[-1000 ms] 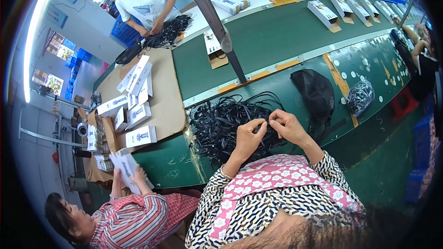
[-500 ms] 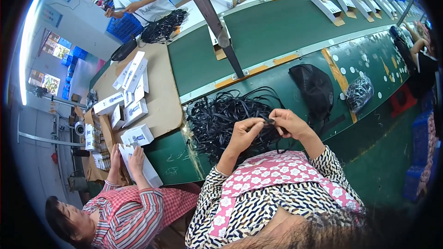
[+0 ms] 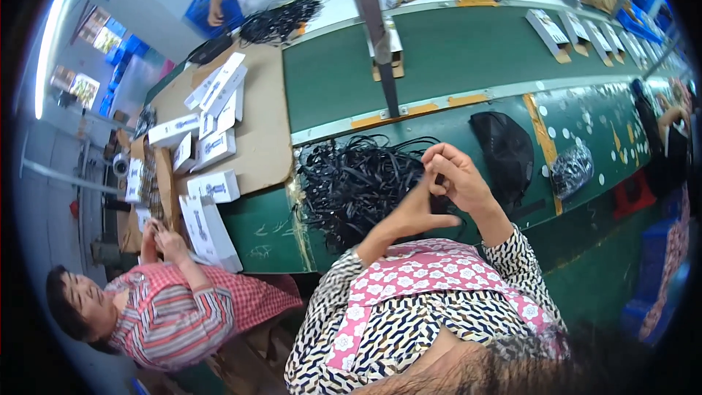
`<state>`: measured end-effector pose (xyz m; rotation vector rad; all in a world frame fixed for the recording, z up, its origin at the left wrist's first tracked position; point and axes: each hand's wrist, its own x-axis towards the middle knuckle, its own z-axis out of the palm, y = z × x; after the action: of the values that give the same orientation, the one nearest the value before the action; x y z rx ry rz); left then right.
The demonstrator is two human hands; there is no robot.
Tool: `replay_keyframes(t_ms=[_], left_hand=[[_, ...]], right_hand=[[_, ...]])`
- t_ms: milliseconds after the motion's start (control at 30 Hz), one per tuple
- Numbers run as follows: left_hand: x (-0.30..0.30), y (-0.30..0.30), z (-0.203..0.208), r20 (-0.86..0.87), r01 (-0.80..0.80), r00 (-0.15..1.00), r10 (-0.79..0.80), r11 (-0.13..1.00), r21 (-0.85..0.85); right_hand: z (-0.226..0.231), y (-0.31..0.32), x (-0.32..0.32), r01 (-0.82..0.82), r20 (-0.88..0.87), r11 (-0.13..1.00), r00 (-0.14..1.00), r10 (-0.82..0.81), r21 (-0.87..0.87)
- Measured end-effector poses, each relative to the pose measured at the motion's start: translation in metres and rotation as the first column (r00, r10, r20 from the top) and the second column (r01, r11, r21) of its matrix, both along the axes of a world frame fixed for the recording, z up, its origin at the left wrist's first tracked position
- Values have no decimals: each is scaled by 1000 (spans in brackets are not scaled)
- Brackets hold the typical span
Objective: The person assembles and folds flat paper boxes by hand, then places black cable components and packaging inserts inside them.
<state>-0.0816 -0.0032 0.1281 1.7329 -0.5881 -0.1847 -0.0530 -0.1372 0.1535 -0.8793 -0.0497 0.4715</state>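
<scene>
A tangled heap of thin black flat straps (image 3: 358,186) lies on the green table right before me. Over its right side, my left hand (image 3: 411,213) is stretched out, thumb apart from the fingers, somewhat smeared by motion; no held thing shows in it. Its fingertips reach up to my right hand (image 3: 459,177). The fingers of my right hand are bent and pinched together; whatever sits between them is too small or hidden to name. Both hands are in front of my pink flowered apron (image 3: 428,271).
To the right lie a black cloth bag (image 3: 504,157) and a clear plastic bag of dark items (image 3: 572,170). White boxes (image 3: 212,230) stand at left, beside a co-worker in a striped sleeve (image 3: 208,314). A metal post (image 3: 382,66) rises beyond the heap. Further boxes (image 3: 548,33) sit on the green belt.
My hands were pinched together over the heap; now my left hand has opened out below the right, which has lifted slightly. The co-worker's hands have left the white box.
</scene>
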Motion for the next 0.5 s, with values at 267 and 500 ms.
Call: replay_keyframes(t_ms=[267, 500], left_hand=[[-2, 38, 16, -398, 161, 902, -169, 986, -53], [1, 75, 30, -534, -98, 839, -108, 934, -344]], right_hand=[[30, -22, -1, 567, 714, 541, 694, 91, -621], [2, 9, 8, 101, 555, 878, 807, 202, -467]])
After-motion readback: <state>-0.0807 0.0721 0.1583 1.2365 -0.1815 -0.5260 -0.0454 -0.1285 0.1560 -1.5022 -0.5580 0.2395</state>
